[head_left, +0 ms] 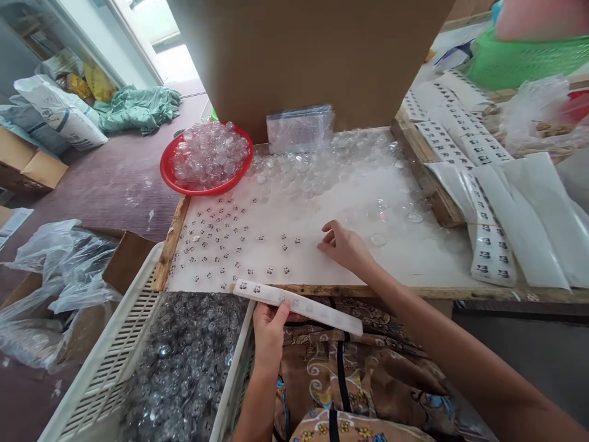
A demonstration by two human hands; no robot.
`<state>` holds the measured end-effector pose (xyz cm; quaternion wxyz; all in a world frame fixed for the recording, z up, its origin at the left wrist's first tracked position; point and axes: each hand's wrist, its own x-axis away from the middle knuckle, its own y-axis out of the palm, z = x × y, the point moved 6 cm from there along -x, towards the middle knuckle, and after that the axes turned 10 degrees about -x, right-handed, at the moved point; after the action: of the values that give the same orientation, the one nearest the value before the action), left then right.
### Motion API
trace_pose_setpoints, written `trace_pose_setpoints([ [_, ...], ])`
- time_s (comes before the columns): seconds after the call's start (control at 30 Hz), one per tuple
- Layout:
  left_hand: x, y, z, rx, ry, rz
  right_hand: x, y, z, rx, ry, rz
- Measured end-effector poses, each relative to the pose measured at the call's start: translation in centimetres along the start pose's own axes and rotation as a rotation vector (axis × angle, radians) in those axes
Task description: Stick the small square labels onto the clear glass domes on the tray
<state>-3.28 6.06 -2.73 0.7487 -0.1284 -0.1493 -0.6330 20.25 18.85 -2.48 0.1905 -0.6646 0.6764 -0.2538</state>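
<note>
Pinched between the thumb and fingers of my left hand (271, 328) is a long white sticker strip (322, 315), held at the table's front edge, with a few small black panda prints near its left end. My right hand (343, 245) hovers over the white tabletop (317, 215), thumb and index fingertips close together; whatever is between them, if anything, is too small to make out. Many small panda stickers (225, 230) lie scattered over the table's left part. Clear round plastic pieces (304, 169) are spread at the back, and a few lie right of my right hand.
A red bowl (170, 178) heaped with clear pieces stands back left. Below the table's left front is a white crate (99, 368) with many clear, dark-printed pieces. A cardboard box (304, 55) rises behind. Sticker sheets (488, 239) lie on the right, near a green basket (515, 61).
</note>
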Motion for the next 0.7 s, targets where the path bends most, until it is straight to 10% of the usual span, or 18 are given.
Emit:
trace_pose_setpoints([
  [0.3, 0.3, 1.9, 2.2, -0.037, 0.049, -0.096, 5.8, 6.3, -12.2, -0.342, -0.314, -0.367],
  [0.53, -0.2, 1.5, 2.4, -0.079, 0.061, -0.046, 7.9, 7.1, -12.7, -0.141, -0.461, -0.177],
  [0.7, -0.2, 1.3, 1.2, -0.004, -0.023, -0.062, 5.9, 4.3, -12.3, -0.457, -0.492, -0.127],
])
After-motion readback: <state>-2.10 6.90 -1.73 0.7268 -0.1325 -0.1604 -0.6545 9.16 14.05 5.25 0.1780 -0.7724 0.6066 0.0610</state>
